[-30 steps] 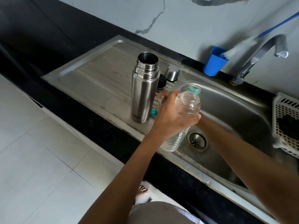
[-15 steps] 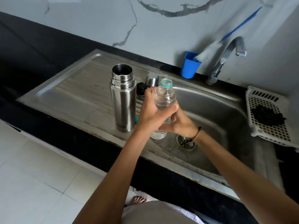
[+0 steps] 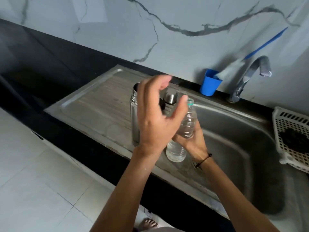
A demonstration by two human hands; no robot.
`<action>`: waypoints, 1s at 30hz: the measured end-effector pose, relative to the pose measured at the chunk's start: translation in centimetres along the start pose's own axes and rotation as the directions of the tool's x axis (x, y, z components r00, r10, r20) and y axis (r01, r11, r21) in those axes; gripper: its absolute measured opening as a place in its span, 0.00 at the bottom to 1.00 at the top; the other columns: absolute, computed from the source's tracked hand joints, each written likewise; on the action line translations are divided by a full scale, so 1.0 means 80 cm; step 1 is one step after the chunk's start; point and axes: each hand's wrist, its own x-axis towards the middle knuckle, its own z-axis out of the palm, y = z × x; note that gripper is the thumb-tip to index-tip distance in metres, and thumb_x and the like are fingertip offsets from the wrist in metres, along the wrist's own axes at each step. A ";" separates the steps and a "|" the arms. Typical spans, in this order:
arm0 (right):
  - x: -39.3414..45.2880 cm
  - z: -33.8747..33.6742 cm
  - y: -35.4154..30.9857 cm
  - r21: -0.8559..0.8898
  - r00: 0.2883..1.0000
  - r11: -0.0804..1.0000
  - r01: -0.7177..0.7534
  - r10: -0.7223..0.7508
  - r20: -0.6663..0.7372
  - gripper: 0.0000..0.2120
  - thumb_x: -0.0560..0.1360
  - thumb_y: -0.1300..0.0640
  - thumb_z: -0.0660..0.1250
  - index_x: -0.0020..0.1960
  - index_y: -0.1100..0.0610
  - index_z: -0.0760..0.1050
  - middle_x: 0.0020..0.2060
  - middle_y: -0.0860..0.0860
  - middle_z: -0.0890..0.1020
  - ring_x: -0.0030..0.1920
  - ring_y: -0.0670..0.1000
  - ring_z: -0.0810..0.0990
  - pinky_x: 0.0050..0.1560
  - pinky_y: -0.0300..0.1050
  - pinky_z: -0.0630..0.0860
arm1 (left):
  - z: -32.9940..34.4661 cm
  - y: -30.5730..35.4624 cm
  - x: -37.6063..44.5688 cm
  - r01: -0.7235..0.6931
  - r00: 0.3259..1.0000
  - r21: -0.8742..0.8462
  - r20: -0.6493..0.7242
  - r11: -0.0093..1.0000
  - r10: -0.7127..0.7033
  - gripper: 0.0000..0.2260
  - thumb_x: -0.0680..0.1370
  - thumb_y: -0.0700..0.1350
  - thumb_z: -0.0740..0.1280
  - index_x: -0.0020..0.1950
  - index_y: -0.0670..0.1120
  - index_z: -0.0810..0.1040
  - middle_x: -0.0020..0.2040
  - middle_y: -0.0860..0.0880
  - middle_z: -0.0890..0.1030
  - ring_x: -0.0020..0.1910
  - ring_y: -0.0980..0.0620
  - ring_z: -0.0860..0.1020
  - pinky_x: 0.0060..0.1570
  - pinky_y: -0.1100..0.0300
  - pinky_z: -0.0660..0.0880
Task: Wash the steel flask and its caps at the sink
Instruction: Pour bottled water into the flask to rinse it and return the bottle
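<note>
Readying rinse water beside the open steel flask (image 3: pixel 134 114)

The right hand (image 3: pixel 192 141) gripped the clear plastic bottle (image 3: pixel 184 131) over the sink (image 3: pixel 234 131) — the left hand (image 3: pixel 155 118) hovered spread, holding nothing; pouring into the flask on the drainboard looked next, needing a steady tilt.

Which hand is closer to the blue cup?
The right hand, low in front of the blue cup, gripping the plastic bottle. The left hand hovers open farther left, before the flask.
</note>
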 end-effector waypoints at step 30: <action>-0.009 -0.074 -0.008 -0.144 0.996 0.986 0.083 -0.080 0.025 0.33 0.58 0.59 0.80 0.55 0.40 0.67 0.51 0.48 0.79 0.50 0.43 0.80 0.55 0.41 0.77 | -0.007 -0.077 -0.015 0.679 0.679 0.025 0.359 0.734 -0.641 0.29 0.59 0.50 0.76 0.55 0.54 0.65 0.45 0.59 0.77 0.41 0.67 0.77 0.38 0.75 0.73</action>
